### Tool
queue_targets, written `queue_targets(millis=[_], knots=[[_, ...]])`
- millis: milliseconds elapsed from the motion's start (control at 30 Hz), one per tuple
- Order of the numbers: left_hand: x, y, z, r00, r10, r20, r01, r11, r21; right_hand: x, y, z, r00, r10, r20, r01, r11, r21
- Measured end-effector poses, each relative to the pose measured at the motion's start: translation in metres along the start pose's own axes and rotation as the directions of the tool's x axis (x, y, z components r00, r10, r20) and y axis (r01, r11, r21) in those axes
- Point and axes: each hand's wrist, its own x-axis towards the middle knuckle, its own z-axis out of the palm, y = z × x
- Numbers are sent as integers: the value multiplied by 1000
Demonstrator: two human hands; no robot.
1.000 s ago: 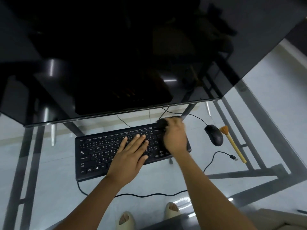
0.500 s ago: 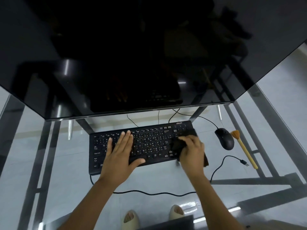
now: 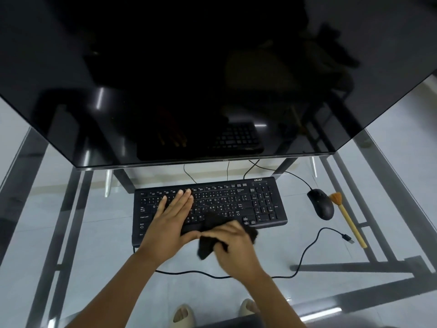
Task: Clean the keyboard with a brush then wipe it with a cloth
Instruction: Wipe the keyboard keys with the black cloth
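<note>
A black keyboard point(image 3: 250, 202) lies on the glass desk below the monitor. My left hand point(image 3: 172, 216) rests flat on its left half, fingers spread over the keys. My right hand point(image 3: 233, 245) grips a dark cloth point(image 3: 208, 245) at the keyboard's front edge, near the middle, and the cloth hangs partly off the edge. A brush point(image 3: 347, 218) with a wooden handle and orange bristles lies on the desk to the right of the mouse, away from both hands.
A large dark monitor point(image 3: 189, 79) overhangs the back of the desk. A black mouse point(image 3: 321, 204) sits right of the keyboard. A loose cable point(image 3: 314, 242) with a plug curls near the front right. The glass desk point(image 3: 71, 233) shows its metal frame and my feet below.
My right hand has dragged the cloth from the keyboard's upper right down and leftwards to its front edge. My left hand has shifted left across the keys.
</note>
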Motion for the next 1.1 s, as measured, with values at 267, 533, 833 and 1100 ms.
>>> queue_targets(millis=[267,533,833,1100], knots=[[-1,-4,-1,1000,19,3,-19,1000,-4,-17,21,-13,985,111,-135,-120,991,-59],[-4,-6,-9,998,37,52,-40,998,52,-7,28,-21,978,146,-151,-161,983,-89],[-46,-27,-7,952,-271,-143,254,959,-127,27,-1,30,988,-31,-149,-7,970,-245],[-50,-33,-12,960,-266,-94,264,964,-34,81,-3,35,919,254,-302,-311,937,-158]])
